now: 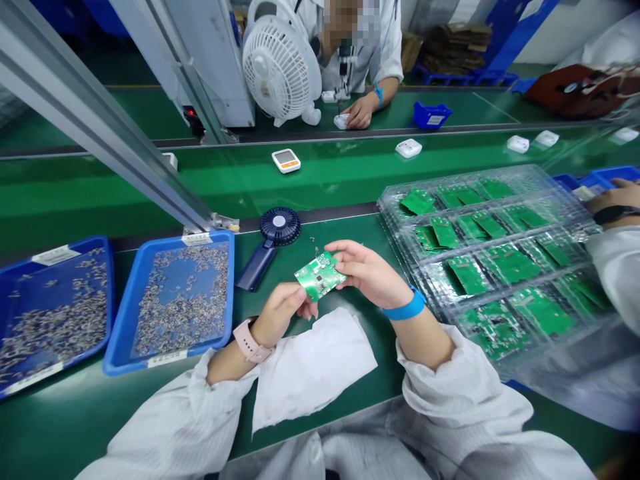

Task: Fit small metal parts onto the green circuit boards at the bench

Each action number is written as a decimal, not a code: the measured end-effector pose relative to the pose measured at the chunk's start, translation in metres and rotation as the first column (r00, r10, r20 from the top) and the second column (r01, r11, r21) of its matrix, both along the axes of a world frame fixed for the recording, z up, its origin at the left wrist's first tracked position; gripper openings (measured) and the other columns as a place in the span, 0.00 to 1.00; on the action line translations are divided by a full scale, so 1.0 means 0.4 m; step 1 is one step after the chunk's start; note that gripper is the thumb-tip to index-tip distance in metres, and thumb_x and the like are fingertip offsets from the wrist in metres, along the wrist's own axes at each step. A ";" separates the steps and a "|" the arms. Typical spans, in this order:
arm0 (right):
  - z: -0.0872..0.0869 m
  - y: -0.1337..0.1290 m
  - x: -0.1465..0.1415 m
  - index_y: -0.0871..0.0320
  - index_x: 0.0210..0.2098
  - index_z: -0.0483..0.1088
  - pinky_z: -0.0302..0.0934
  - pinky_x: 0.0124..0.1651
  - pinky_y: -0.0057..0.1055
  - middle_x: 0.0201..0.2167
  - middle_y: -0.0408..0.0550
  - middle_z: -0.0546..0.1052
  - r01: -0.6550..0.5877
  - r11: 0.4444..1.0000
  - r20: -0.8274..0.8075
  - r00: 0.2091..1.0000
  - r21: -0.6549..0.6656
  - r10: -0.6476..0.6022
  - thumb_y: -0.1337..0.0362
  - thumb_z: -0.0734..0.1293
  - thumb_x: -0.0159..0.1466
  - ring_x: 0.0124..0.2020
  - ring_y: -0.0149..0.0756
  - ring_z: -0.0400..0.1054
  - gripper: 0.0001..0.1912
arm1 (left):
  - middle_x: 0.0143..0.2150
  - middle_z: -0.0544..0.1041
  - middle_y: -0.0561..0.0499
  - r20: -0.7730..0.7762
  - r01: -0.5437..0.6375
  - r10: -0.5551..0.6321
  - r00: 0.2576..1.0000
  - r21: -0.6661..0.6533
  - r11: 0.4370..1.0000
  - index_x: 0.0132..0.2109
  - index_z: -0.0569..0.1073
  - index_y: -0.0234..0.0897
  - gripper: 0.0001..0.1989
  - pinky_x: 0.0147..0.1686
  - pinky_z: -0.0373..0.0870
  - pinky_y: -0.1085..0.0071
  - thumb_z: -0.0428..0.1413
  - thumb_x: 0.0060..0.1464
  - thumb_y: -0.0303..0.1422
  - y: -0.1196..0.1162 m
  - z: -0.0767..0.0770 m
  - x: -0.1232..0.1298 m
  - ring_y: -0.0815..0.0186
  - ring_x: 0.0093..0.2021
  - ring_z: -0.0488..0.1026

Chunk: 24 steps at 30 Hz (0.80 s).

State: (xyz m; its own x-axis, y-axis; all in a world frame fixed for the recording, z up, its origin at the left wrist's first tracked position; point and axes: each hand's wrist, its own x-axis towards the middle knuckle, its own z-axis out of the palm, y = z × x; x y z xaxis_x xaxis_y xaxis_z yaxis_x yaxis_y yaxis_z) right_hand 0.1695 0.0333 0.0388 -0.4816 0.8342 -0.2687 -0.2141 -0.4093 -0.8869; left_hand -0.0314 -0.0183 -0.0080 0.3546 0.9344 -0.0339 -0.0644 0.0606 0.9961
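A green printed circuit board (320,275) is held in the air between my two hands, with small components on its face. My left hand (283,313), wearing a pink watch, grips the board's lower edge from below. My right hand (367,270), with a blue wristband, pinches its right side. A white cloth (313,367) lies on the green bench under my wrists, touching neither hand. A few tiny metal parts (313,247) lie on the bench just above the board.
Two blue trays (167,303) of small metal parts stand to my left. A clear plastic tray (480,260) of green boards stands to my right, with another person's hand (613,200) at its far corner. A navy handheld fan (270,247) lies nearby. White devices ride a conveyor belt (350,180) beyond.
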 end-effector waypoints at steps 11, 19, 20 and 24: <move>0.004 0.008 0.021 0.55 0.48 0.69 0.68 0.39 0.30 0.39 0.45 0.74 0.015 0.925 0.272 0.954 0.380 -0.127 0.63 0.68 0.60 0.37 0.32 0.70 0.16 | 0.17 0.70 0.47 -0.026 -0.140 0.138 0.990 -0.120 0.983 0.18 0.71 0.35 0.31 0.25 0.62 0.70 0.49 0.58 0.55 0.004 0.017 0.009 0.68 0.21 0.64; 0.009 0.028 0.091 0.55 0.37 0.76 0.59 0.37 0.30 0.34 0.45 0.76 -0.356 0.770 0.844 0.313 0.530 -0.436 0.71 0.64 0.60 0.31 0.32 0.67 0.10 | 0.15 0.65 0.49 0.070 -0.230 0.245 0.967 -0.170 0.958 0.16 0.68 0.37 0.29 0.24 0.59 0.69 0.46 0.60 0.49 0.015 0.034 0.009 0.68 0.20 0.63; 0.009 0.027 0.094 0.55 0.37 0.76 0.58 0.36 0.30 0.34 0.45 0.76 -0.392 0.780 0.872 0.260 0.488 -0.414 0.71 0.64 0.60 0.32 0.33 0.67 0.10 | 0.15 0.65 0.49 0.079 -0.227 0.243 0.967 -0.171 0.959 0.16 0.68 0.36 0.29 0.24 0.59 0.69 0.47 0.60 0.49 0.015 0.033 0.009 0.68 0.20 0.63; 0.007 0.024 0.108 0.54 0.36 0.76 0.56 0.35 0.30 0.33 0.44 0.76 -0.493 0.791 0.931 0.158 0.363 -0.329 0.72 0.66 0.58 0.32 0.33 0.68 0.10 | 0.16 0.66 0.49 0.114 -0.216 0.239 0.964 -0.186 0.959 0.16 0.70 0.36 0.29 0.24 0.59 0.69 0.48 0.60 0.49 0.014 0.030 0.008 0.68 0.20 0.63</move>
State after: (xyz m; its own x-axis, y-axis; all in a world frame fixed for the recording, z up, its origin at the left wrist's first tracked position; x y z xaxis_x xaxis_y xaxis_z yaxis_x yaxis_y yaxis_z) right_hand 0.2128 0.0430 0.0417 -0.2572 0.9568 -0.1353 0.9268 0.2046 -0.3149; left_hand -0.0284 -0.0125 0.0039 0.1455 0.9752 -0.1667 -0.2279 0.1970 0.9536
